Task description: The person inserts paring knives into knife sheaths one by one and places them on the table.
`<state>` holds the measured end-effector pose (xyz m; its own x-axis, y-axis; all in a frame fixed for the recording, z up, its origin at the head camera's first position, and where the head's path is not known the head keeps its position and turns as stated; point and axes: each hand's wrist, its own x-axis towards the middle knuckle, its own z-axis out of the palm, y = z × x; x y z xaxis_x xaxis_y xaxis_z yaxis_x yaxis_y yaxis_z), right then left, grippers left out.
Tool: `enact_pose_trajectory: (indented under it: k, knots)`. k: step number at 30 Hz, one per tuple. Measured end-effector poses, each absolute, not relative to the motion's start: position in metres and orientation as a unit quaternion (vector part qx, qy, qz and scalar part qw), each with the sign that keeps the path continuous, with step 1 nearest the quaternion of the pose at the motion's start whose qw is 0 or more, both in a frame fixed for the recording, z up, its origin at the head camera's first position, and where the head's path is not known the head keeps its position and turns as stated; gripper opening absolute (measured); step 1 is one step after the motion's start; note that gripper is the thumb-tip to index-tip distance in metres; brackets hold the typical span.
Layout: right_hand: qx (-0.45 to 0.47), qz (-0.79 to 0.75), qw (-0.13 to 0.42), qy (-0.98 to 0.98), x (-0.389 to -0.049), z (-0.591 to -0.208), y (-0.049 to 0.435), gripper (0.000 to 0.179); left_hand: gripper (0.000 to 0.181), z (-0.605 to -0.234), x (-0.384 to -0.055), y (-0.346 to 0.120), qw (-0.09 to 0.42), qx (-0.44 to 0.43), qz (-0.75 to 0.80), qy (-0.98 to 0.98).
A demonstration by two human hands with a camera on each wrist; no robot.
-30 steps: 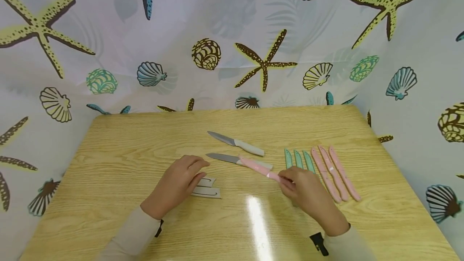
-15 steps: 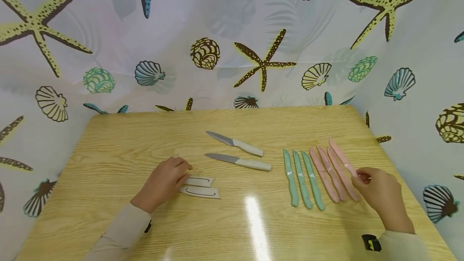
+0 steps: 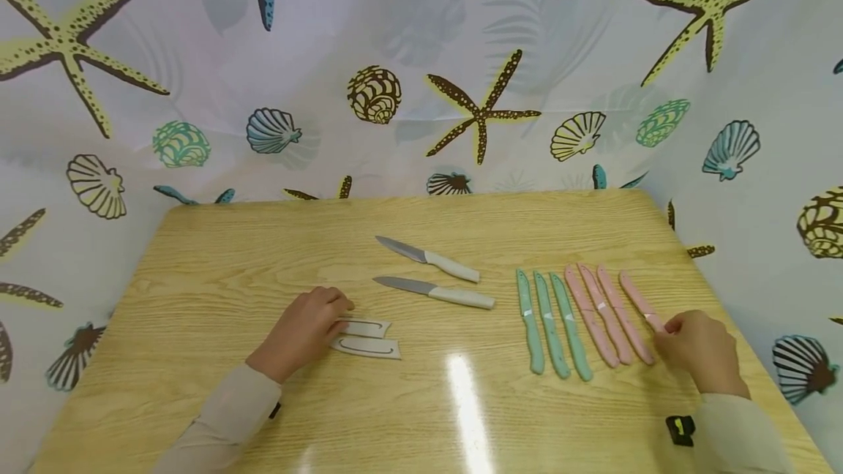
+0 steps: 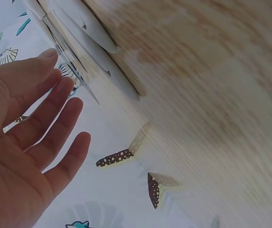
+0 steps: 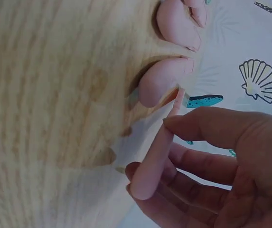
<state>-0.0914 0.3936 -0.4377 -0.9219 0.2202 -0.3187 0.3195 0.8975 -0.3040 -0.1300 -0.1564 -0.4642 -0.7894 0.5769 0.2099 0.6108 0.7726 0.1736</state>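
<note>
My right hand (image 3: 703, 351) pinches the handle of a pink sheathed knife (image 3: 637, 294) at the right end of a row of pink knives. In the right wrist view, thumb and fingers close round that handle (image 5: 154, 164). Beside it lie several more pink knives (image 3: 609, 317), counting the row as a whole. My left hand (image 3: 303, 329), fingers loosely bent and holding nothing, is at the left ends of two white blade sheaths (image 3: 366, 347); the left wrist view shows them apart from the fingers. Two bare-bladed knives with white handles (image 3: 459, 298) lie behind the sheaths.
Three green sheathed knives (image 3: 534, 343) lie side by side, left of the pink ones. The wooden table (image 3: 263, 240) meets a shell-patterned cloth (image 3: 408, 35) at its back and sides. Light glares off the table's front middle.
My right hand has carried the pink knife from above the white-handled knives rightward and lowered it beside the other pink ones. My left hand has drawn slightly left, uncovering more of the sheaths.
</note>
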Motion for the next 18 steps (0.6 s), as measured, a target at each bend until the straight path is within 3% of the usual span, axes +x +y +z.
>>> enact_pose_trajectory:
  k: [18]
  knots:
    - [0.141, -0.176, 0.156, 0.962, -0.101, -0.4427, 0.3879, 0.024, 0.024, -0.4657, -0.1274, -0.158, 0.061, -0.312, -0.108, -0.942]
